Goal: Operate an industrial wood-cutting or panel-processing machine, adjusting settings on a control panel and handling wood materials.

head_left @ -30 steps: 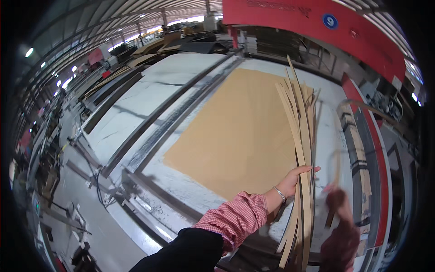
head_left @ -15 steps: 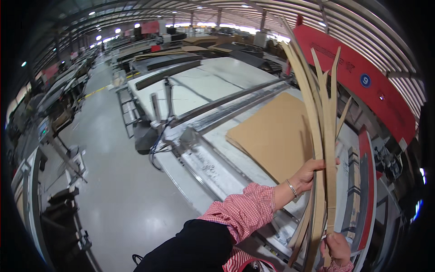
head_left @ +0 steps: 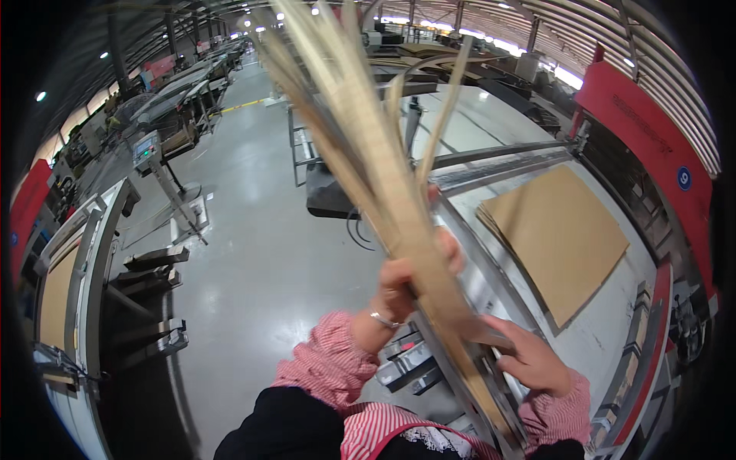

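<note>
A bundle of long, thin tan strips [head_left: 383, 153] slants across the middle of the head view, fanning out at the far end and blurred by motion. They look like offcuts of wood veneer or board; I cannot tell which. My left hand [head_left: 410, 276] is wrapped round the bundle partway along, a bracelet at its wrist. Lower down, my right hand [head_left: 533, 359] grips the strips near their near end, thumb and fingers closed on them. A couple of strips curl away from the bundle at its right side.
To the right, a stack of brown board sheets [head_left: 560, 238] lies on a white machine bed [head_left: 479, 203] under a red machine beam [head_left: 652, 115]. Grey floor [head_left: 238, 307] runs along the left. A control panel on a stand [head_left: 146, 153] and another machine [head_left: 88, 307] stand there.
My view has turned left. Both hands have swung the bundle leftward, away from the board stack, and it now leans to the left instead of standing nearly upright.
</note>
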The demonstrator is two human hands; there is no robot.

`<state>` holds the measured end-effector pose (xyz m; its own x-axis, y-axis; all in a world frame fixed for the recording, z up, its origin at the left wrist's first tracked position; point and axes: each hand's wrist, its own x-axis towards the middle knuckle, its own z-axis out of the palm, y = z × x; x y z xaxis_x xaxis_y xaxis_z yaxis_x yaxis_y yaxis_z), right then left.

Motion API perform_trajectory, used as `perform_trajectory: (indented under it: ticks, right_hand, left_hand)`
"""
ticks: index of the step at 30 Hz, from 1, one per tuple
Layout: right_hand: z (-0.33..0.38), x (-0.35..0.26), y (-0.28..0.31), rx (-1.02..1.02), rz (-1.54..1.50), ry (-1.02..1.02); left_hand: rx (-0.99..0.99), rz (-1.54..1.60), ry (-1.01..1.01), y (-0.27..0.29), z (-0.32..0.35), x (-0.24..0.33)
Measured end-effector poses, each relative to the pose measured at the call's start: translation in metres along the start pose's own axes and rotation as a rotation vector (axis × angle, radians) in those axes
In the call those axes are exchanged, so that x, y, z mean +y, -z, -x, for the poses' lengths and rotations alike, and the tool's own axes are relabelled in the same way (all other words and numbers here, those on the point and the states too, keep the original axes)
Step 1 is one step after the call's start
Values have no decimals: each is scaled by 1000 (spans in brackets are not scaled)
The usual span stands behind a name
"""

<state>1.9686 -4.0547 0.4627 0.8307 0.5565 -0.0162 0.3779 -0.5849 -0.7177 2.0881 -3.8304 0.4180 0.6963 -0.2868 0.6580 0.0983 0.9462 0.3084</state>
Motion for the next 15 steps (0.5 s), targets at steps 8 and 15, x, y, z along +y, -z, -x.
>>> perform_trajectory:
  ticks: [8, 15]
  right_hand:
    - [-277, -9, -162, -523, -606, -45]
    - [-490, -26, -275, -802, -1121, -391]
  left_hand:
    - [506, -84, -287, 172, 118, 201]
    - [843, 32, -353, 331, 155, 357]
